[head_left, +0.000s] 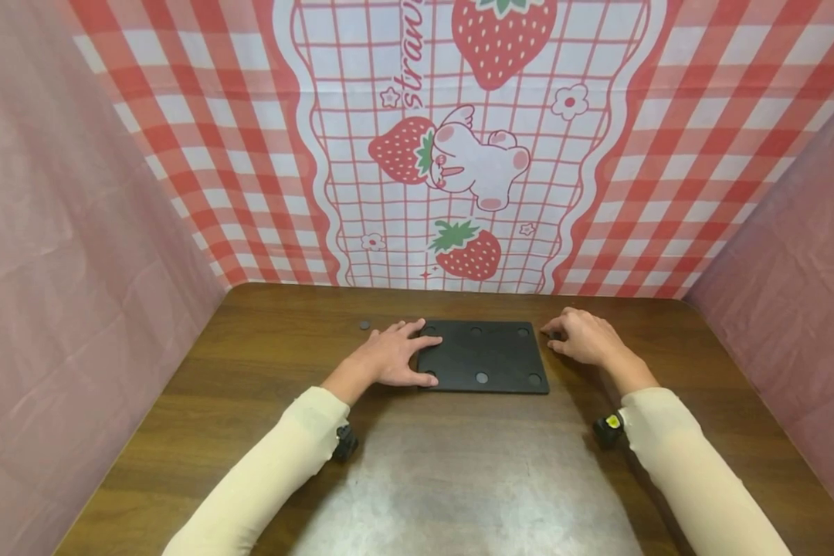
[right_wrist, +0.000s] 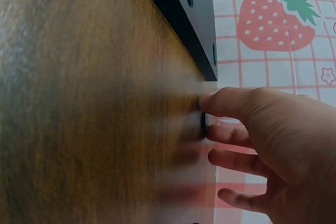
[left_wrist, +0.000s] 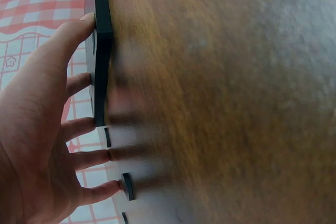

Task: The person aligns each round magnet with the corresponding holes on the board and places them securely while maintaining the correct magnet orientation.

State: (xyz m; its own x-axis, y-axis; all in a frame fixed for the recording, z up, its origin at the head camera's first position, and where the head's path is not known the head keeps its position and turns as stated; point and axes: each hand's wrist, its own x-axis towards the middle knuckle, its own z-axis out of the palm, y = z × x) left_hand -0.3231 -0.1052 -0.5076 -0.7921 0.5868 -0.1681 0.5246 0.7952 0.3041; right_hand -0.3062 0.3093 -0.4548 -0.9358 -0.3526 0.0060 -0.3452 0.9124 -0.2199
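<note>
A flat black board [head_left: 486,355] with several round recesses lies on the table. My left hand [head_left: 396,355] is spread across its left end, thumb and some fingertips touching it. In the left wrist view the little fingertip meets a small dark disc [left_wrist: 127,186]; another disc [left_wrist: 108,137] sits close to the board's end. Just off the board's right end, my right hand [head_left: 587,337] has its thumb and a finger around a dark disc [right_wrist: 205,123] at the table surface. That disc is mostly hidden in the head view.
One small grey disc [head_left: 364,325] lies on the wooden table [head_left: 459,479] left of the left hand. The lower middle recess [head_left: 482,378] looks paler than the others. A checked strawberry cloth [head_left: 472,154] hangs behind the table, with pink curtains [head_left: 76,232] at the sides.
</note>
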